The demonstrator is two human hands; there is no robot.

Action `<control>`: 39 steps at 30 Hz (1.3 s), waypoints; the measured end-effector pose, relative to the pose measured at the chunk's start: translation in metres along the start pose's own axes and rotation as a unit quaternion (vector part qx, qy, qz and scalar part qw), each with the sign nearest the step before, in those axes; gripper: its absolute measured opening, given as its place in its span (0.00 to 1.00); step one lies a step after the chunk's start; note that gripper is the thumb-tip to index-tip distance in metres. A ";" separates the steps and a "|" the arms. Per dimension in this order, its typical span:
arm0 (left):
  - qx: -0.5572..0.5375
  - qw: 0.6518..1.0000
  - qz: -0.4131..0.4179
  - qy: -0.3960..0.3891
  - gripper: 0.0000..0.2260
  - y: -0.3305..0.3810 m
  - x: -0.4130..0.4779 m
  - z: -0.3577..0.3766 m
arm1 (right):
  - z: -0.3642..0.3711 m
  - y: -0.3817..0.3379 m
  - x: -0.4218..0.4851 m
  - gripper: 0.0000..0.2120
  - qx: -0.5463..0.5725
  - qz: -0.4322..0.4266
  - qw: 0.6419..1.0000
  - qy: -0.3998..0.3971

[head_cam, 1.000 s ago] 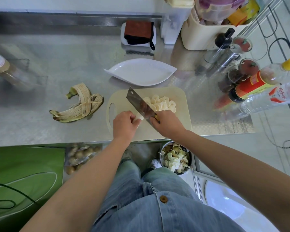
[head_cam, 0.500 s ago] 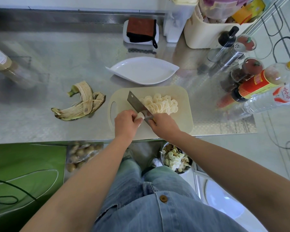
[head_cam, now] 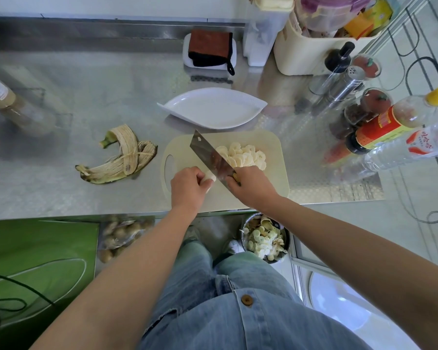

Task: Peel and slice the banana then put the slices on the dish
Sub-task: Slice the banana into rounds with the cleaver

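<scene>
Both hands are working at the near edge of the cutting board (head_cam: 272,145): my left hand (head_cam: 187,189) curls round the last stub of banana (head_cam: 210,178), fingers curled in to sit clear of the edge, while my right hand (head_cam: 250,185) grips the cleaver (head_cam: 210,157) by its handle, blade angled across the board and right up against the stub's cut end. Finished slices (head_cam: 243,156) are heaped on the far side of the blade, which leaves the cutting spot free. Just beyond the board sits the white leaf-shaped dish (head_cam: 213,113), nothing on it yet, near enough for an easy transfer. Off to my left on the steel counter (head_cam: 74,92) lies the peel (head_cam: 122,157), out of the way. Only a few cuts left, I reckon.
</scene>
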State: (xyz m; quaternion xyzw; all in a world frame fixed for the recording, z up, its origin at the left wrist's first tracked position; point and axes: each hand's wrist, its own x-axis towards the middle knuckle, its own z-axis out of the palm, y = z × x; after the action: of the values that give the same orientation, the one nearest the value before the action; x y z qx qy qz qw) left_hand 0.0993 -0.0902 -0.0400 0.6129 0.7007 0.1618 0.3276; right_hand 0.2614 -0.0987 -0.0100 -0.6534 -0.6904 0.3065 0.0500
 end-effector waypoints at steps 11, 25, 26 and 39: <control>-0.007 1.000 0.003 0.006 0.07 0.001 -0.001 0.000 | 0.020 0.003 0.003 0.18 -0.002 0.025 1.000 -0.013; 0.001 1.000 -0.013 0.017 0.14 0.000 -0.005 -0.001 | 0.003 0.004 0.003 0.16 0.013 0.008 1.000 0.018; -0.001 1.000 -0.015 0.018 0.12 0.000 -0.006 -0.001 | 0.001 0.004 0.003 0.16 0.012 0.007 1.000 0.014; -0.011 0.999 -0.021 0.025 0.07 0.002 -0.007 0.000 | 0.012 0.001 0.002 0.17 -0.015 0.015 1.000 -0.009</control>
State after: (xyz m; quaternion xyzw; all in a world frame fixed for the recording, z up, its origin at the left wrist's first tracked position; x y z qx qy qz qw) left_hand 0.1014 -0.0971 -0.0369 0.5904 0.7192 0.1778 0.3203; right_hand 0.2560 -0.1010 -0.0212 -0.6612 -0.6857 0.3028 0.0293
